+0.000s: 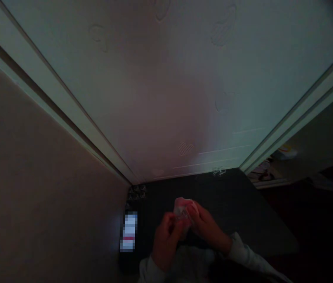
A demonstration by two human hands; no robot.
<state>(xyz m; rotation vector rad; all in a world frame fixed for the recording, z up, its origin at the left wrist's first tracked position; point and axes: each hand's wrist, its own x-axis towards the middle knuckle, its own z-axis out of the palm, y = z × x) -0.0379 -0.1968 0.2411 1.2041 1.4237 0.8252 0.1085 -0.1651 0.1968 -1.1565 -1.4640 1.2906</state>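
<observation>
In dim light, both hands meet low in the head view over a dark tabletop [234, 196]. My left hand [166, 239] is curled, its fingers pinching the lower edge of a small pale pink crumpled thing [183, 210], perhaps a wrapper or tissue. My right hand [206, 226] grips the same thing from the right, fingers wrapped round it. Both wrists wear light sleeves. What the pink thing is stays unclear in the dark.
A glowing, blurred screen [129, 232] lies at the table's left edge. A pale door or wall panel [169, 86] rises behind the table, a plain wall [36, 188] at left. Cluttered items [272, 165] sit on the floor at right.
</observation>
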